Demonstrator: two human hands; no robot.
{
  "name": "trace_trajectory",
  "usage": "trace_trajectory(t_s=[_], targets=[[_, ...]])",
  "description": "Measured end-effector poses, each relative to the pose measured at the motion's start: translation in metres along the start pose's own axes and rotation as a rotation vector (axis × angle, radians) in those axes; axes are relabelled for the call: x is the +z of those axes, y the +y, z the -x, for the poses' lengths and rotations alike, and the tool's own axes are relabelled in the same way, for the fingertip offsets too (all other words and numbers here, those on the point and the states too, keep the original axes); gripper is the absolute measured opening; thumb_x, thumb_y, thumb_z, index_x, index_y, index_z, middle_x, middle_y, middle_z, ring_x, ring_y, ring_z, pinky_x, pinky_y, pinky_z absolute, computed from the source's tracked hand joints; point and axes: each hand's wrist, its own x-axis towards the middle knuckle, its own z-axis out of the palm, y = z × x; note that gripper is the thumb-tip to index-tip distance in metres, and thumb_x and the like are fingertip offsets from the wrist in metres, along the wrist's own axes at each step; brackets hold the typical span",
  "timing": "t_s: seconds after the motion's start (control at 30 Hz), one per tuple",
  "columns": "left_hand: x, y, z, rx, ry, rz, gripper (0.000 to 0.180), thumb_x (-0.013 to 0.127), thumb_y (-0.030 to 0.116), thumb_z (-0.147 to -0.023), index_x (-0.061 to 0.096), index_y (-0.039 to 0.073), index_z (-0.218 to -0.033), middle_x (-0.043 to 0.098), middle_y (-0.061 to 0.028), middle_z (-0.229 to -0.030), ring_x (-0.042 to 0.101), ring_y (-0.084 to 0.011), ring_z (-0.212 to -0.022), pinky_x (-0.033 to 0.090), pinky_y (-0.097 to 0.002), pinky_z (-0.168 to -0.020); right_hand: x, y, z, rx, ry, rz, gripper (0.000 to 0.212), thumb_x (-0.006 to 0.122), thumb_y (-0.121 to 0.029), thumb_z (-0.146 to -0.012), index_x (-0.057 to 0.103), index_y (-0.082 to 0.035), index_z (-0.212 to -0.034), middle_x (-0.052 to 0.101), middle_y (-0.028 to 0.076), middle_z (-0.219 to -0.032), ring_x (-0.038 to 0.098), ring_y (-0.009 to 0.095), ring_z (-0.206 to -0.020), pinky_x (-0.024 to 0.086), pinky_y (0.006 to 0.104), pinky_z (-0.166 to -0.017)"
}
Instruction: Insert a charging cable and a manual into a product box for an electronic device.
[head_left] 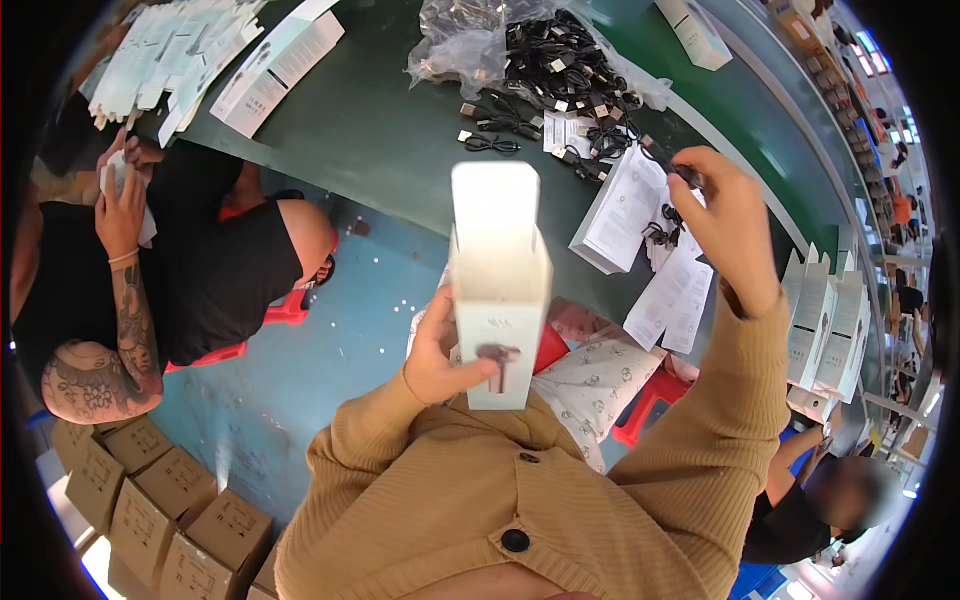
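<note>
My left hand [440,350] is closed around a pale, upright carton [500,330] with a dark device pictured on its front. The carton's top flap stands up and its mouth gapes; I cannot see down to the bottom. Over the right part of the table, my right hand [730,215] pinches a black USB cable [660,158] between thumb and fingers. Beneath that hand lie a thick stack of printed leaflets [620,215] and several loose leaflets [670,300], with small bundled cables resting on them. A heap of black cables [560,65] spreads beyond, partly in clear plastic.
Flattened cartons [180,55] are piled at the far left of the green table [370,130]. More open cartons [825,320] stand at the right. Co-workers sit on both sides, one with a tattooed arm [110,360]. Brown shipping boxes [160,510] fill the lower left floor.
</note>
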Motion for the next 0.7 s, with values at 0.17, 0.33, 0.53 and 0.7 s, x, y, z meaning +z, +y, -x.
trace_trajectory(t_s=[0.17,0.33,0.53,0.7], targets=[[0.001,-0.004,-0.001,0.174,-0.054,-0.382,0.083,0.079,0.012,-0.07,0.031,-0.001,-0.137,0.05,-0.0141,-0.128,0.05,-0.0252,-0.118,0.038,-0.0376,-0.101,-0.06,-0.056,0.039,-0.253,-0.215,-0.259,0.019,0.067,-0.005,-0.072,0.066,-0.003,-0.091,0.06,0.008,-0.074,0.055,0.018,-0.064,0.041,0.0295,-0.056],[0.006,-0.01,-0.003,0.193,-0.139,-0.375,0.086,0.083,0.017,-0.067,0.035,0.0,-0.136,0.051,-0.0159,-0.128,0.049,-0.0261,-0.121,0.038,-0.0372,-0.101,-0.071,-0.067,0.061,-0.484,-0.293,-0.273,0.024,0.073,-0.012,-0.068,0.065,-0.001,-0.087,0.054,0.008,-0.067,0.051,0.022,-0.05,0.038,0.0318,-0.043],[0.026,-0.009,0.006,0.183,-0.235,-0.599,0.087,0.085,0.02,-0.064,0.038,0.001,-0.134,0.053,-0.0161,-0.125,0.053,-0.0274,-0.116,0.041,-0.0368,-0.098,-0.066,-0.068,0.077,-0.577,-0.388,-0.212,0.024,0.075,-0.017,-0.066,0.063,-0.003,-0.081,0.047,0.006,-0.061,0.049,0.02,-0.045,0.036,0.0323,-0.038],[0.036,-0.008,-0.004,0.296,-0.311,-0.618,0.085,0.084,0.021,-0.064,0.039,0.002,-0.134,0.052,-0.0168,-0.129,0.053,-0.0278,-0.117,0.041,-0.0377,-0.098,-0.046,-0.077,0.095,-0.629,-0.354,-0.022,0.026,0.076,-0.023,-0.067,0.06,-0.006,-0.077,0.052,0.006,-0.081,0.047,0.017,-0.046,0.037,0.0287,-0.039]])
